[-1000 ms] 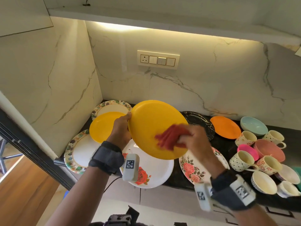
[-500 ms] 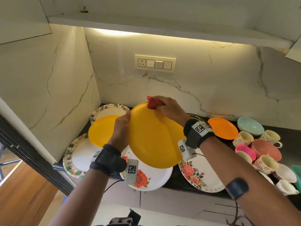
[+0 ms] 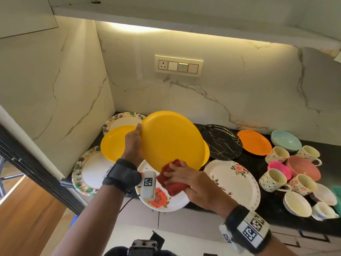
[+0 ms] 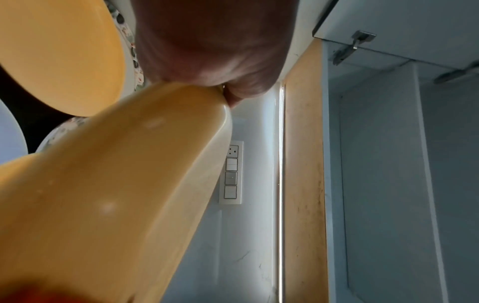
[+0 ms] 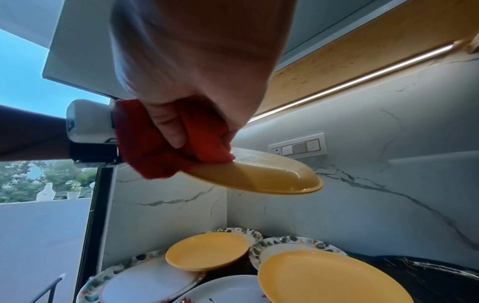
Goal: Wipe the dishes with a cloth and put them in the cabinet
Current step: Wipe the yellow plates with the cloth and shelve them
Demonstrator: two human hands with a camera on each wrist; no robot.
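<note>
Holding yellow plate (image 3: 171, 139) in left hand (image 3: 133, 145), right hand (image 3: 191, 182) pressing red cloth (image 3: 170, 180) at near rim

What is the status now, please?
Left hand grips yellow plate at its rim, off the counter. Right hand holds red cloth at the plate's near edge. Nothing in the way.

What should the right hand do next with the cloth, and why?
Probably sweep the red cloth up across the yellow plate. The right hand holds it only at the near rim, while the left hand grips the plate tilted, face exposed.
</note>
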